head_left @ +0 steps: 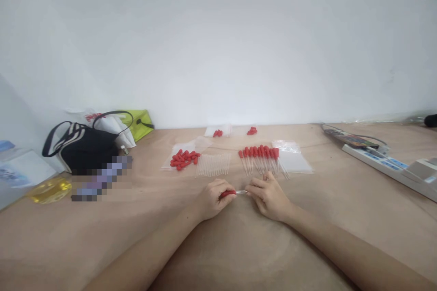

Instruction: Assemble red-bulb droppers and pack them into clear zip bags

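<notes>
Between my hands, low over the table, is a dropper with a red rubber bulb [228,193] and a clear tube [241,192]. My left hand [214,198] is closed around the bulb, while my right hand [268,198] pinches the tube's far end. The tube's tip is hidden by my right fingers. Just beyond my left hand lie a row of clear tubes [213,165] and a pile of loose red bulbs [184,159] on a plastic bag. Past my right hand, several droppers with red bulbs [259,151] lie side by side.
Clear plastic bags [295,163] lie right of the droppers. Two small groups of red bulbs [217,133] sit near the wall. A black bag [92,150], a green bag [139,122] and a yellow transparent object [51,191] are left; a power strip [372,161] and a phone [355,138] are right.
</notes>
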Demonstrator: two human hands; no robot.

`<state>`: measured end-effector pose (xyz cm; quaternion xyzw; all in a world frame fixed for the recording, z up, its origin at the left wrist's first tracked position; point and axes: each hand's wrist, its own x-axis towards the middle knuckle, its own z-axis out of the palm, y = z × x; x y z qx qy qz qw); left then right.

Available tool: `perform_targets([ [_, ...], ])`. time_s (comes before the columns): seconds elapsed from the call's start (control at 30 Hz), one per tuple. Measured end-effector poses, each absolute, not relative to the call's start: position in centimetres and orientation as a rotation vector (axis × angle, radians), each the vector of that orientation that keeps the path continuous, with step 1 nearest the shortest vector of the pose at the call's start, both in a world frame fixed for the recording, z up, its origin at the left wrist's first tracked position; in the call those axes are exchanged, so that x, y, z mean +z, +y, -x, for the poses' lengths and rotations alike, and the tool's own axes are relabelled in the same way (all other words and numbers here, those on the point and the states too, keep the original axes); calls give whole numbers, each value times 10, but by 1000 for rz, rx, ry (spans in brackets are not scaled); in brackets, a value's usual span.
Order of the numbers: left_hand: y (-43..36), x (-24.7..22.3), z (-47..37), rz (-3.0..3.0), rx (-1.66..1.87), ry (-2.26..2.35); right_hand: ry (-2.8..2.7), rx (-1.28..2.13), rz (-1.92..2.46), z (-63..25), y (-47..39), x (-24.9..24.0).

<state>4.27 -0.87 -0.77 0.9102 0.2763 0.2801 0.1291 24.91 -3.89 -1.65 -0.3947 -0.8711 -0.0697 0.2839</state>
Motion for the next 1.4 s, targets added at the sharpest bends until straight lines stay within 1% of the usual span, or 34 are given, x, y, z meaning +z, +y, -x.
perform_targets([
  [0.53, -10, -8, -42, -2716, 710, 784, -2361, -194, 1068, -236, -39, -19],
  [0.8, 5, 1, -37, -2711, 735, 636, -2439, -206, 1143, -236, -42, -3],
  [0.87, 11, 5, -31, -2726, 781, 788, -2427, -146, 1205, -239, -38, 1],
  [0.9, 15, 6, -25, -2729, 839, 937, -2385, -97, 1273, -242, -34, 3],
  [1.03, 38, 6, 7, -2537, 1141, 1747, -1976, 99, 1678, -254, -5, 5],
  [1.13, 52, 1, 31, -2345, 1115, 2136, -1727, 121, 1878, -257, 18, 3],
  [1.23, 58, -2, 43, -2234, 1026, 2272, -1610, 61, 2001, -253, 32, -1],
  [1.4, 63, -8, 48, -2276, 989, 2264, -1611, -34, 2077, -247, 39, -10],
])
